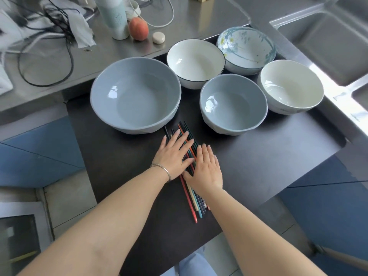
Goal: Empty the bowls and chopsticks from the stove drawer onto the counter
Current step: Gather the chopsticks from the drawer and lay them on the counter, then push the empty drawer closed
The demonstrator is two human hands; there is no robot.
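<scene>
The pulled-out black drawer [258,160] holds several bowls: a large grey-blue bowl [135,94], a smaller grey-blue bowl [233,104], a white bowl with a dark rim [196,62], a floral bowl [246,46] and a plain white bowl [289,86]. A bundle of coloured chopsticks [192,198] lies in front of the bowls. My left hand [173,156] lies flat on the bundle with straight fingers. My right hand [207,168] rests flat beside it on the chopsticks' right side, fingers straight.
The steel counter [59,62] behind the drawer carries black cables [45,56], a pale bottle [113,16], a peach [138,28] and a small white pebble-shaped object [158,37]. A steel sink [328,40] lies to the right. Blue cabinet fronts flank the drawer.
</scene>
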